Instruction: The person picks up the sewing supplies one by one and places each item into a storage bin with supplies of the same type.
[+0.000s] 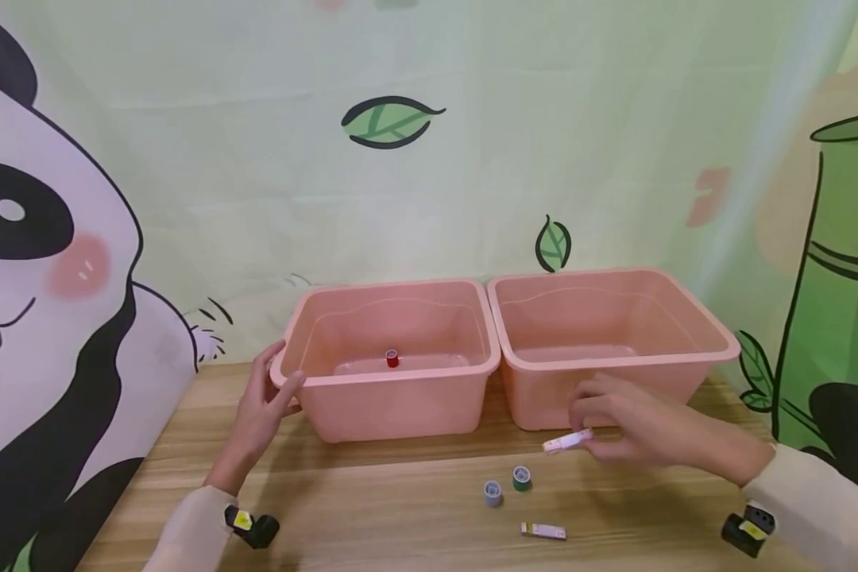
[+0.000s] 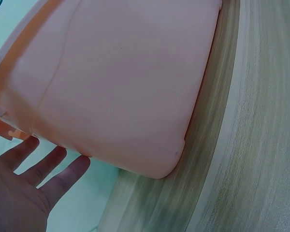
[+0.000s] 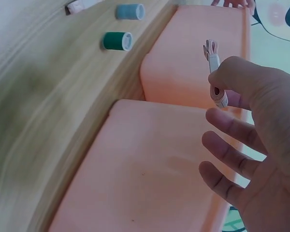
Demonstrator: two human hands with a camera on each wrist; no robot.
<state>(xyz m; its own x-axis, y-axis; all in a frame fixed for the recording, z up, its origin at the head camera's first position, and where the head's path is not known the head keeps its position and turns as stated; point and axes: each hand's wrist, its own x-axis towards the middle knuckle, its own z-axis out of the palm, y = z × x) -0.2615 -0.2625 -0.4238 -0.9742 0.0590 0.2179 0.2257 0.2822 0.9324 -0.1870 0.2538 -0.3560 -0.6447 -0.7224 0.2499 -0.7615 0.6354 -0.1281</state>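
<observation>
My left hand (image 1: 260, 405) holds the front left corner of the left pink plastic bin (image 1: 393, 409). Its thumb is at the rim; in the left wrist view its spread fingers (image 2: 63, 181) touch the outer wall. A folded white tape measure (image 1: 567, 441) is pinched between the thumb and index finger of my right hand (image 1: 632, 421), in front of the right pink bin (image 1: 543, 401). The right hand's other fingers are spread in the right wrist view. Inside the left bin stands a red thread spool (image 1: 392, 359).
On the wooden table (image 1: 372, 508), a green thread spool (image 1: 521, 478) and a light blue one (image 1: 492, 493) stand before the bins. Nearer the front lies another folded white strip (image 1: 543, 531). Behind hangs a printed cloth (image 1: 257, 183) with a panda and leaves.
</observation>
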